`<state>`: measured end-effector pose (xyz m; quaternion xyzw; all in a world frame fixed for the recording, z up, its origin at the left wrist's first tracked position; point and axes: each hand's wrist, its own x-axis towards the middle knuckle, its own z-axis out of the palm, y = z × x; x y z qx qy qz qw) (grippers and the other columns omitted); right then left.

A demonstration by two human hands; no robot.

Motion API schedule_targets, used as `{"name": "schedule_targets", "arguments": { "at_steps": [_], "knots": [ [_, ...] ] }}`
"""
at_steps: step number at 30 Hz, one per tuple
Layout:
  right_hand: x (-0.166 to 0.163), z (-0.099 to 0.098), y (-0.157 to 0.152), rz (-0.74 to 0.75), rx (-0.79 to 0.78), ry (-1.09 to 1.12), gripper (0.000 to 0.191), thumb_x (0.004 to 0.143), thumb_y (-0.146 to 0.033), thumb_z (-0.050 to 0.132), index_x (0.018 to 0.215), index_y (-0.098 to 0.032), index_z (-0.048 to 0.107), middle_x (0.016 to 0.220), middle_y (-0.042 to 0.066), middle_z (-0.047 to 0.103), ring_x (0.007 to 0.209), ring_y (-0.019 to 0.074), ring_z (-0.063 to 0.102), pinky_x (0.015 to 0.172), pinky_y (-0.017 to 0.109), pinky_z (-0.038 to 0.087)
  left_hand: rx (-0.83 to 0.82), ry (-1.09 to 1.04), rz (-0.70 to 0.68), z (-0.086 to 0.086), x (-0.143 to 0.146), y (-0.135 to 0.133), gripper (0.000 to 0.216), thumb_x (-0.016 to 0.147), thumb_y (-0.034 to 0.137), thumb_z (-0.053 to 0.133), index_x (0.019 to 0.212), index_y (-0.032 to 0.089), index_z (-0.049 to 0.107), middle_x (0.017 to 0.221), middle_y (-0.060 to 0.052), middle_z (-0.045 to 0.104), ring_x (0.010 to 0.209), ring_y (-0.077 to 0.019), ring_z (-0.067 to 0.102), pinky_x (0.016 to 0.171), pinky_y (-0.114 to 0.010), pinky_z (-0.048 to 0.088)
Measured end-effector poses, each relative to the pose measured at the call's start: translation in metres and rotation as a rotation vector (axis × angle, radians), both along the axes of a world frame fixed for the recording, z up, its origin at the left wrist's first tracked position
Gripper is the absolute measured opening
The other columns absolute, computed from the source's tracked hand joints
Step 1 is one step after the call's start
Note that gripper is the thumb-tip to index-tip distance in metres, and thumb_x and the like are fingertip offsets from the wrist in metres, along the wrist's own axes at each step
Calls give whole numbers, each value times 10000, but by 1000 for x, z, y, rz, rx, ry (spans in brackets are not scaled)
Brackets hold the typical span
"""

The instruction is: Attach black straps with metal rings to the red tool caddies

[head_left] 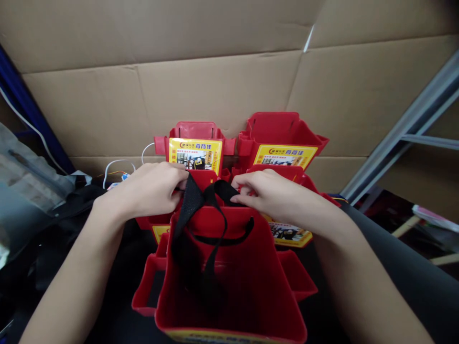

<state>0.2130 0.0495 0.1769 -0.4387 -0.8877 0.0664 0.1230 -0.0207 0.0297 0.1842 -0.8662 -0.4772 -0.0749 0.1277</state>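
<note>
A red plastic bin stands closest to me, with a black strap looped over its far rim and hanging down inside. My left hand is closed, pinching the strap's left end at the rim. Fingers of my right hand are curled on the strap's right end at the same rim. Both forearms reach in from the bottom corners.
More red bins with yellow labels stand in rows behind the near one. Brown cardboard forms the back wall. White wires and a plastic-wrapped bundle lie at left. A grey metal frame slants at right.
</note>
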Motion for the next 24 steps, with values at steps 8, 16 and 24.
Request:
{"name": "schedule_targets", "arguments": {
  "at_steps": [8,16,24],
  "knots": [
    [-6,-9,-3,-173,224,-87,144,836,-226,403,915,-163,506,653,37,522,515,115,430,472,237,281,115,8,-4,-5,9,9,92,692,197,440,625,164,495,705,-35,609,640,-149,533,525,-261,295],
    [-20,-12,-8,-371,260,-92,276,840,-154,362,1091,-105,465,711,112,587,631,216,549,498,283,315,86,40,268,-9,6,13,157,670,264,468,553,163,495,580,-63,553,502,-161,488,463,-260,238],
    [-22,-14,-3,-396,233,44,196,803,-162,408,973,-136,503,741,108,598,638,215,567,508,281,339,12,-14,369,-14,4,17,135,698,205,455,687,145,574,717,-122,618,664,-260,595,566,-343,426]
  ]
}}
